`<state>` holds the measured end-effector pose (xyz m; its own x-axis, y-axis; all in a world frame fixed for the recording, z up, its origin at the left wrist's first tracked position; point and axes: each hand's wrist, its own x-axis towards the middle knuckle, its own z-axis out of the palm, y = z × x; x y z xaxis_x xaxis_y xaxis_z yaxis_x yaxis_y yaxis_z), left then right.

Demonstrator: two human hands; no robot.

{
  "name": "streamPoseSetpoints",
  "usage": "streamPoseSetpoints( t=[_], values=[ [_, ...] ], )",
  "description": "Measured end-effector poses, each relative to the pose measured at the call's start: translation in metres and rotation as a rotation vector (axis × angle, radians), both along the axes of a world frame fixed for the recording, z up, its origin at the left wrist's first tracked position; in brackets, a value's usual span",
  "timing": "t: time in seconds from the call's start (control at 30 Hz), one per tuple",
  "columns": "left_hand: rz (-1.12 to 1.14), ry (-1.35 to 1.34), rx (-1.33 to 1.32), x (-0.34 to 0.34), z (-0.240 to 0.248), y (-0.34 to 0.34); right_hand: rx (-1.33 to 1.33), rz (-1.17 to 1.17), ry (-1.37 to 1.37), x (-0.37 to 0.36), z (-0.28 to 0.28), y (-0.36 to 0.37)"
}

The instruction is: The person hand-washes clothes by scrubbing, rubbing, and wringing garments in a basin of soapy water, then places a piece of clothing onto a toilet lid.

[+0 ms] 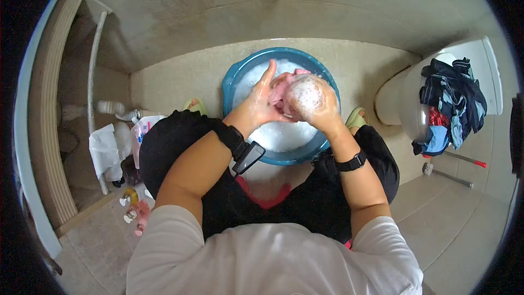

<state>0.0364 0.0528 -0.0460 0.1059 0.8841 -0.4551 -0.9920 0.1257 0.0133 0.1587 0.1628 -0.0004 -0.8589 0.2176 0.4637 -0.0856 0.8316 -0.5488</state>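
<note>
Over a blue basin (228, 90) of white suds (281, 136), my two hands meet at a wet pink cloth (279, 90). My right hand (316, 98) is closed around the bunched cloth, its back covered in foam. Against the cloth's left side rests my left hand (261, 101), open, with the thumb stretched away and the palm turned toward it. Part of the cloth is hidden behind the right hand.
Dark and light-blue clothes (453, 101) lie heaped on the toilet (398, 95) at right. Pump bottles (141, 216) and a white bag (106, 150) stand at left beside a pipe (94, 76). A wall rises behind the basin.
</note>
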Motion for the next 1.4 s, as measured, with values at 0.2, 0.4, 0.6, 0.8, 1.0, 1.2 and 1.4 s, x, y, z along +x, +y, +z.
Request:
streamPoseSetpoints(
  t=[0.2, 0.4, 0.6, 0.8, 1.0, 1.2, 1.4],
  values=[
    [0.359, 0.295, 0.022, 0.014, 0.006, 0.029, -0.320, -0.314, 0.139, -0.008, -0.007, 0.003],
    [0.671, 0.610, -0.052, 0.019, 0.014, 0.040, -1.767, -0.359, 0.389, -0.024, -0.020, 0.004],
    [0.380, 1.889, -0.392, 0.037, 0.022, 0.033, -1.981, -0.211, 0.155, -0.008, -0.100, 0.009],
    [0.303, 2.045, -0.407, 0.051, 0.008, 0.013, -1.444, 0.068, -0.154, -0.004, -0.085, -0.020],
    [0.529, 2.401, 0.223, 0.059, 0.037, 0.000, -2.202, 0.084, -0.149, -0.001, -0.029, 0.000],
    [0.683, 2.542, 0.539, 0.078, 0.028, -0.028, -1.995, 0.165, -0.626, 0.012, -0.035, 0.008],
    [0.404, 2.638, 0.794, 0.096, -0.001, -0.062, -1.519, 0.115, -0.812, 0.015, -0.041, -0.025]
  ],
)
